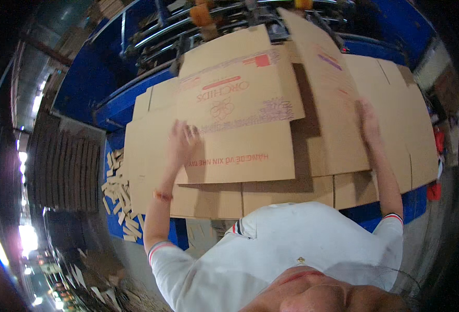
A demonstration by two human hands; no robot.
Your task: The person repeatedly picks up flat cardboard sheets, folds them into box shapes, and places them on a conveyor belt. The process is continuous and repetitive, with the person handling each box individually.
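Note:
A large flat brown cardboard box blank lies on the blue bench before me. On top, a printed cardboard panel with red lettering, a flower drawing and purple bands lies almost flat. My left hand touches its left side, fingers apart. Right of it, a second cardboard panel stands tilted up and casts a shadow on the sheet beneath. My right hand is at this panel's right edge, slightly blurred, fingers stretched along the board.
A machine with metal bars and orange parts stands at the far side in a blue frame. Cardboard offcuts lie on the blue surface at left. Beyond them rises a stack of dark sheets. A red object is at far right.

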